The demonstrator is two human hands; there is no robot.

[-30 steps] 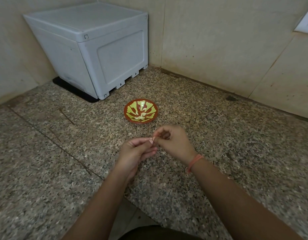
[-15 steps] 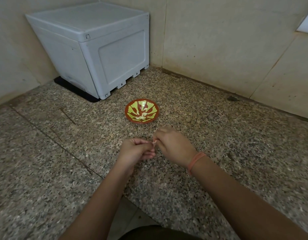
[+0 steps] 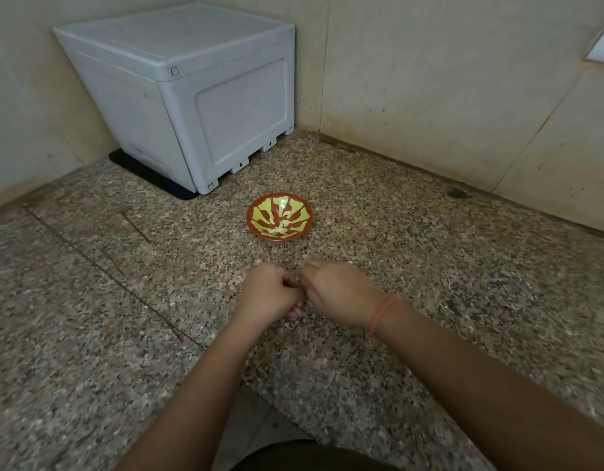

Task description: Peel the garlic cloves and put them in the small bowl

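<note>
A small red bowl (image 3: 252, 219) with a yellow-green pattern sits on the speckled stone surface, and a few pale peeled garlic cloves (image 3: 278, 229) lie in it. Just in front of the bowl, my left hand (image 3: 268, 294) and my right hand (image 3: 341, 292) meet with their fingers curled inward, fingertips together. They pinch a garlic clove between them, but the knuckles hide it almost completely. An orange band circles my right wrist.
A pale grey plastic box (image 3: 198, 96) stands in the back left corner on a black mat (image 3: 147, 175). Beige walls close off the back and the right side. The stone slab's front edge (image 3: 259, 392) runs just before my body.
Both hands have sunk lower toward the surface and curled tighter. The pale clove seen between the fingertips a second ago is now hidden.
</note>
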